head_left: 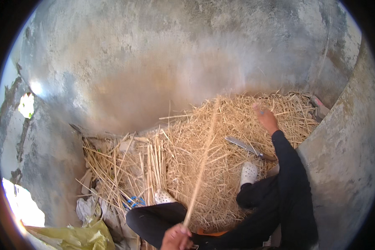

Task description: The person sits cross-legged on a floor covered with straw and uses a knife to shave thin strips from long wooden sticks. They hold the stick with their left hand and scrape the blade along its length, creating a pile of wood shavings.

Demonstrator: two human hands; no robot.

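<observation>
My left hand [177, 237], low in the picture, is closed round the near end of a long, thin, pale bamboo-like strip [202, 166]. The strip slants up and away over the shavings, slightly blurred, its far end near the wall. My right hand [267, 120] reaches out above the far right of the pile, fingers stretched out and a little smeared at the tips; no held thing shows in it. A knife [243, 145] with a broad metal blade and a brown handle lies on the shavings, close to my right forearm.
Pale shavings [233, 179] cover the floor between my white clogs [248, 173]. Cut strips [156, 162] lie in a heap at left, by a blue item [134, 202] and a yellow-green sack [77, 237]. Concrete walls [175, 62] rise around; a reddish block [319, 109] sits far right.
</observation>
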